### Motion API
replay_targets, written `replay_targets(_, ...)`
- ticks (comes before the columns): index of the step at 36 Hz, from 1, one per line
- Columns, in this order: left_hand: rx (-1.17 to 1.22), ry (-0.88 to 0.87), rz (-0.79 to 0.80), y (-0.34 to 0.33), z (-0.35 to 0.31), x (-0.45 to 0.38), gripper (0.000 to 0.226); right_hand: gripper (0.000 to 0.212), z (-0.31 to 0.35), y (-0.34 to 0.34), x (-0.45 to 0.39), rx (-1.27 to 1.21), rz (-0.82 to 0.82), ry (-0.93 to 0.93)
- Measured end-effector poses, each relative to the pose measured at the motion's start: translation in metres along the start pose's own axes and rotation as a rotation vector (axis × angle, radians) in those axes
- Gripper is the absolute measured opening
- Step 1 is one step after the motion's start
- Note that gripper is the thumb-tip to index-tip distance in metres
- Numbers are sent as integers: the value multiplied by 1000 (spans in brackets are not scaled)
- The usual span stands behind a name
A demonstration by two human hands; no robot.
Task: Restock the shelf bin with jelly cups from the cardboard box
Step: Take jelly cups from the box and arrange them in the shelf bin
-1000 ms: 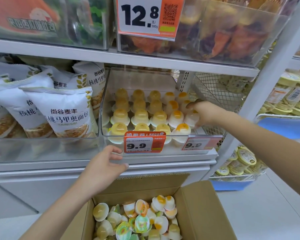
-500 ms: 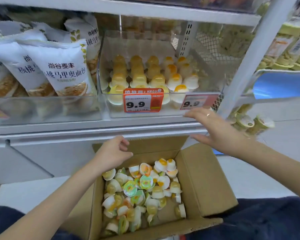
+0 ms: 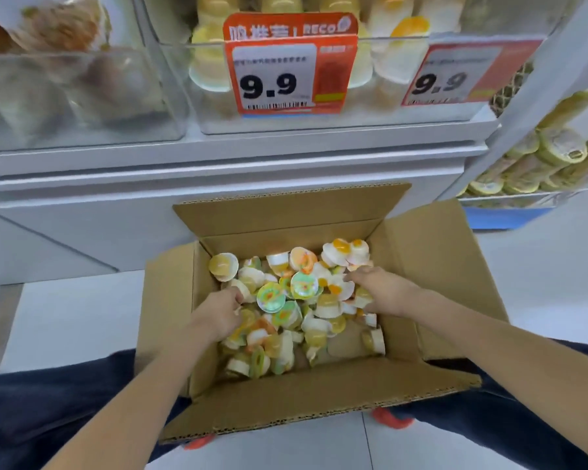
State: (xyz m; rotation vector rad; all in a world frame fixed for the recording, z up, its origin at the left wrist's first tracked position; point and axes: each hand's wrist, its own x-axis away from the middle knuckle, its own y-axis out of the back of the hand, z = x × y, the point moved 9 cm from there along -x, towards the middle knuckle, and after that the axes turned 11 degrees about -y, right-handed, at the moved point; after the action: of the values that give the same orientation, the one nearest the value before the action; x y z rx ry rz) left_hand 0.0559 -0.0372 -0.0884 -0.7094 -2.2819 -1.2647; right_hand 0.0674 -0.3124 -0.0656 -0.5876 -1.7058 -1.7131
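An open cardboard box (image 3: 286,395) stands on the floor between my knees, holding a loose pile of several jelly cups (image 3: 296,293). My left hand (image 3: 219,315) is down in the left side of the pile, its fingers curled in among the cups. At the right side of the pile, my right hand (image 3: 384,293) has thumb and fingers curled round cups. Above the box is the clear shelf bin (image 3: 214,113), with rows of yellow and white jelly cups (image 3: 398,32) standing behind its front wall.
Two orange 9.9 price tags (image 3: 286,79) hang on the bin's front. A clear bin of bagged bread (image 3: 65,89) sits to the left. Right of the white shelf post (image 3: 523,106), a blue-edged basket (image 3: 510,217) holds yellow-lidded tubs. The white shelf base runs behind the box.
My right hand left the shelf bin and came down into the box. My left hand dropped from the shelf edge into the pile. The view tilted down toward the box.
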Motion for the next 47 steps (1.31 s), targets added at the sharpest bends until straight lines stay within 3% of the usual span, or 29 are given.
replay_targets(4, -14, -10, -15, -12, 8, -11, 34, 71, -4, -10, -31, -52, -22, -32)
replay_targets(13, -327, -82, -13, -26, 11, -26, 32, 48, -21, 24, -82, -511, -393, -175)
replay_targets(16, -333, -108, -44, -21, 5, -36, 29, 38, -23, 22, -90, -647, -440, -272)
replay_targets(22, -276, -233, -145, -11, -40, -64, 37, 43, -30, 10, -89, -759, -511, -394)
replay_targets(30, -331, -292, -206, -23, -92, -115, 59, 43, -33, 1, -93, -820, -434, -357)
replay_targets(33, -391, -243, -204, -33, -100, -127, 58, 32, -37, 3, -83, -1031, -458, -317)
replay_targets(35, -414, -218, -225, -36, -104, -131, 56, 30, -41, -6, -79, -1272, -375, -314)
replay_targets(39, -342, -131, -233, -41, -106, -134, 58, 73, -35, -37, -80, -1694, -70, -289)
replay_targets(40, -336, -111, -232, -43, -107, -133, 59, 75, -32, -42, -80, -1784, -4, -270)
replay_targets(43, -322, -74, -241, -47, -111, -133, 65, 44, -25, -46, -76, -1933, 116, -265)
replay_targets(47, -278, -83, -281, -46, -111, -133, 67, 21, -22, -47, -70, -2128, 206, -271)
